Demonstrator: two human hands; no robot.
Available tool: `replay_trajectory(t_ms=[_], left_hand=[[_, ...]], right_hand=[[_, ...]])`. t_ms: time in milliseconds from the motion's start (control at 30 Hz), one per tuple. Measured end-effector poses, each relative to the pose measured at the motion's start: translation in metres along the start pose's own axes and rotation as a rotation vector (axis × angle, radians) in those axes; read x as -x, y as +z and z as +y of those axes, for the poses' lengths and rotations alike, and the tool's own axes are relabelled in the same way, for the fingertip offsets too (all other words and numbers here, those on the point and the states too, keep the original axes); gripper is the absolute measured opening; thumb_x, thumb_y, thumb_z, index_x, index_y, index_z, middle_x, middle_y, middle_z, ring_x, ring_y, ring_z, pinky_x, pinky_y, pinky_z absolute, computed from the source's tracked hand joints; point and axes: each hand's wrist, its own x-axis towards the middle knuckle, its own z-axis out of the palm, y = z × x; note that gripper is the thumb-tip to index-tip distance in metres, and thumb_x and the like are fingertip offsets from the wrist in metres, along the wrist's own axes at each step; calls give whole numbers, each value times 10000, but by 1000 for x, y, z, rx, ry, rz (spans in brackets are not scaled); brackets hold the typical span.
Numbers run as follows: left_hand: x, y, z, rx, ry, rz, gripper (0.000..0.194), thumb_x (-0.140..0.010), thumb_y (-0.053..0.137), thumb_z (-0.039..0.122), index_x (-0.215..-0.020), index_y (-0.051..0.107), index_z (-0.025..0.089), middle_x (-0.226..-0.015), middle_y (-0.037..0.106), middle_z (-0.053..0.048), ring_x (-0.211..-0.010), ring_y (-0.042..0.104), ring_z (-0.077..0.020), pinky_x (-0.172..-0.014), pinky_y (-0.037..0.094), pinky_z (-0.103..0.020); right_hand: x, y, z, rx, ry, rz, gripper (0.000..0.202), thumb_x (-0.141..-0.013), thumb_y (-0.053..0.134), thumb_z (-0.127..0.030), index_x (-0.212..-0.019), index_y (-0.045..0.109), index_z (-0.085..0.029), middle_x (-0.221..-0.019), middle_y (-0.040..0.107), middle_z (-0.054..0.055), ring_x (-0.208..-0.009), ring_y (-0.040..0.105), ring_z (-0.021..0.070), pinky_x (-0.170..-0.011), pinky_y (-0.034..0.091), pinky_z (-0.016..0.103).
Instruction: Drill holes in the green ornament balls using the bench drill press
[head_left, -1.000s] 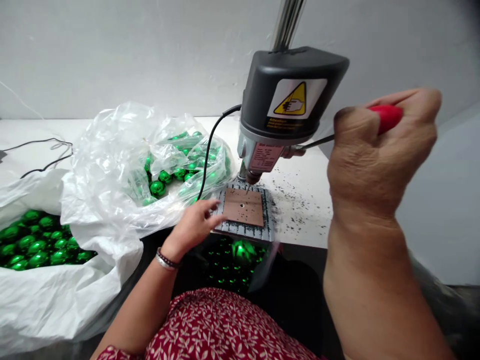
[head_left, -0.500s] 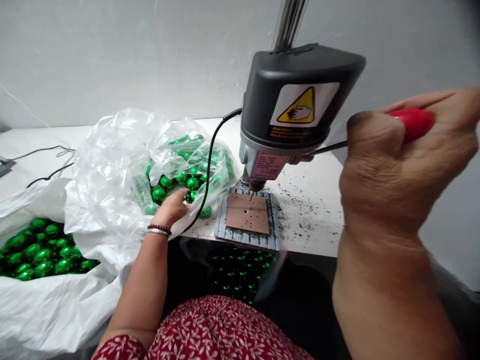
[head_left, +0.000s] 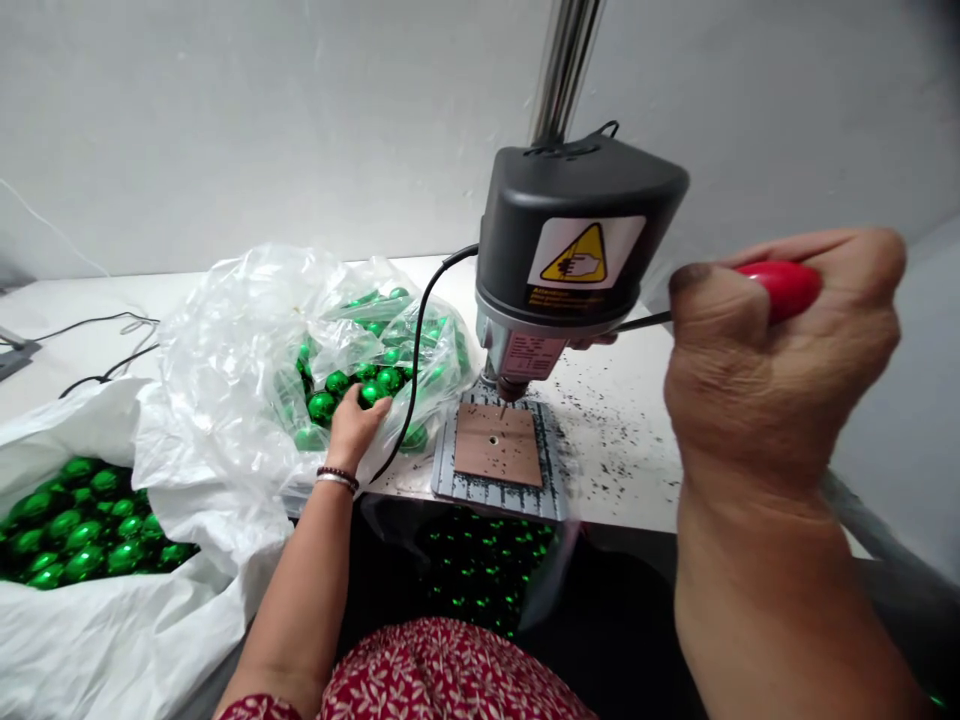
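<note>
My left hand [head_left: 356,425] reaches into a clear plastic bag [head_left: 225,330] and touches shiny green balls [head_left: 321,407]. Its thumb and a finger are spread around one ball; the other fingertips are hidden among the balls. My right hand [head_left: 784,370] is wrapped around the red knob [head_left: 787,288] of the feed lever on a small drill press [head_left: 577,240]. The thin bit [head_left: 503,409] points down above a brown square board [head_left: 499,465] with a small hole near its middle. That board lies on the slotted grey base [head_left: 495,495].
A white sack [head_left: 225,545] with many green balls stands at the left. More green balls [head_left: 480,560] lie below the table edge in front of my body. A black cable [head_left: 417,370] hangs between bag and drill. Dark shavings [head_left: 600,420] litter the white table [head_left: 637,500].
My left hand has moved further among the balls, its thumb and finger now spread around one. My right hand stays on the knob. The whole view has shifted slightly.
</note>
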Motion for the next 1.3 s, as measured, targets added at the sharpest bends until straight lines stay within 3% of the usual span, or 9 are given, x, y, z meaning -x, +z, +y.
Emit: replay_trajectory(t_ms=[67, 100, 267, 433, 567, 800, 933, 1133, 1300], left_hand=[[9, -9, 4, 158, 53, 77, 560, -790, 735, 418, -1277, 652, 155, -1103, 751, -98, -1066, 681, -255, -936, 532, -341], [15, -13, 8, 269, 81, 46, 589, -784, 728, 447, -1293, 637, 164, -1096, 735, -84, -1023, 677, -235, -902, 539, -329], [51, -10, 31, 779, 37, -413, 719, -681, 790, 454, -1328, 592, 212, -1121, 676, -57, -899, 643, -180, -763, 539, -287], [74, 18, 40, 714, 23, -627, 701, -681, 809, 383, -1305, 538, 212, -1134, 656, -62, -953, 635, -202, -731, 531, -284], [75, 32, 40, 419, 175, -593, 595, -696, 804, 327, -1223, 555, 208, -1054, 659, -30, -972, 628, -205, -906, 527, -347], [71, 44, 39, 167, 371, -525, 492, -860, 697, 406, -1300, 614, 202, -1368, 656, -130, -1323, 588, -309, -1198, 408, -461], [70, 52, 39, 125, 385, -507, 507, -823, 736, 346, -1291, 610, 198, -1345, 674, -132, -1300, 609, -309, -1187, 420, -467], [70, 58, 47, 61, 285, -442, 560, -729, 822, 318, -1218, 577, 202, -1152, 710, -82, -1058, 686, -266, -1015, 519, -428], [67, 63, 52, 6, 379, -452, 514, -718, 825, 254, -1185, 619, 192, -1150, 726, -82, -1079, 688, -276, -1023, 523, -427]], right_hand=[[0, 0, 0, -12, 0, -1, 147, -881, 634, -330, -887, 599, -187, -838, 617, -38, -749, 543, 59, -740, 483, 290], [0, 1, 0, -20, 7, 0, 140, -879, 632, -321, -885, 596, -186, -841, 616, -39, -751, 542, 56, -748, 486, 289], [2, 1, -2, -48, 7, -4, 111, -880, 635, -267, -876, 575, -173, -846, 609, -48, -761, 537, 35, -759, 499, 237], [4, 0, -2, -67, -57, -13, 145, -916, 627, -268, -896, 534, -158, -826, 559, -55, -732, 504, 8, -719, 468, 171], [5, -1, -2, -90, -61, -22, 210, -959, 597, -336, -904, 492, -163, -831, 504, -60, -720, 477, -11, -705, 450, 143], [4, -5, -7, -89, -51, -117, 176, -985, 541, -303, -932, 425, -181, -848, 420, -62, -686, 442, -42, -660, 428, 92], [5, -5, -11, -68, -46, -97, 155, -974, 527, -265, -909, 414, -181, -820, 429, -63, -658, 433, -40, -648, 430, 96], [6, -6, -13, -53, -9, -75, 183, -982, 515, -337, -905, 445, -186, -828, 463, -56, -666, 451, -26, -652, 460, 106], [6, -6, -13, -28, -6, -96, 140, -960, 547, -289, -917, 468, -181, -834, 479, -55, -706, 473, -19, -700, 472, 114]])
